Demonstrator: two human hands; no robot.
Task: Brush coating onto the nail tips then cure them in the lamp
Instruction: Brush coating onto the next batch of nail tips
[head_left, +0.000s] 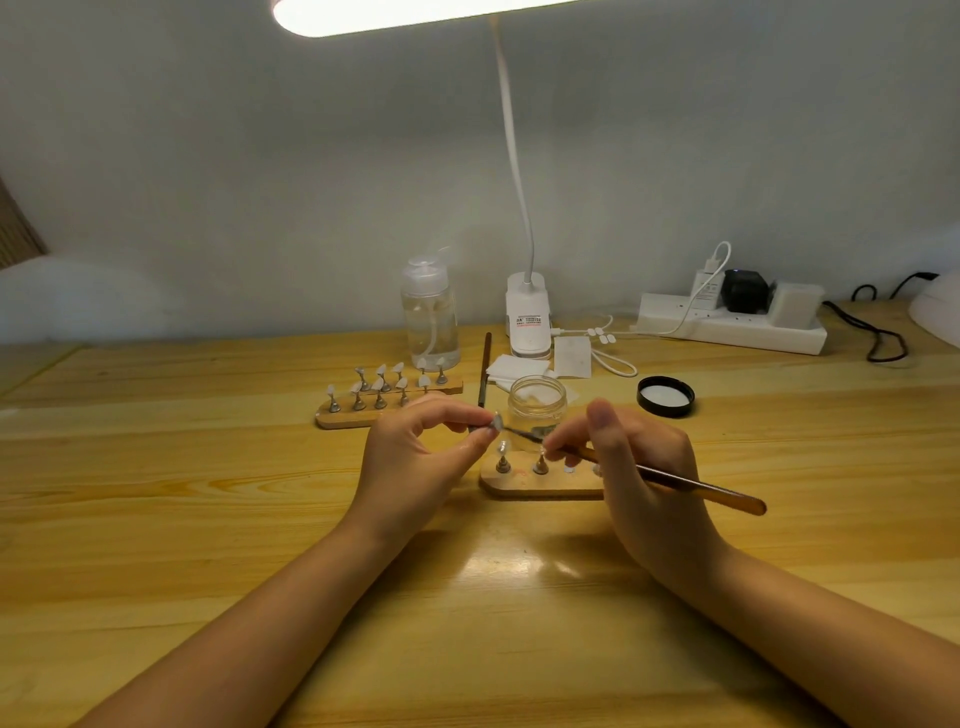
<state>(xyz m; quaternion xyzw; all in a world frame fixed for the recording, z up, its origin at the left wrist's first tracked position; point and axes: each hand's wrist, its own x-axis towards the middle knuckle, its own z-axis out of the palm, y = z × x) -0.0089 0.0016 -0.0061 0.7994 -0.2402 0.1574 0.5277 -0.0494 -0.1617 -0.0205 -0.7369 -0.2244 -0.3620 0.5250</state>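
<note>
Left hand (415, 457): grip pinches a small stand carrying a nail tip (495, 422) between thumb and fingers, at frame centre. Right hand (639, 467): grip grasps the brush (675, 480) like a pen, bristle end touching the held nail tip. Directly below, a wooden holder (519, 486) rests on the surface (208, 519) with two upright stands. A second holder (363, 413) with many nail tips lies to the upper left of the hands. An open glass jar (536, 402) stands just behind the hands; its black lid (666, 396) lies to the right. A pump bottle (430, 312) and desk lamp base (528, 314) stand further back.
</note>
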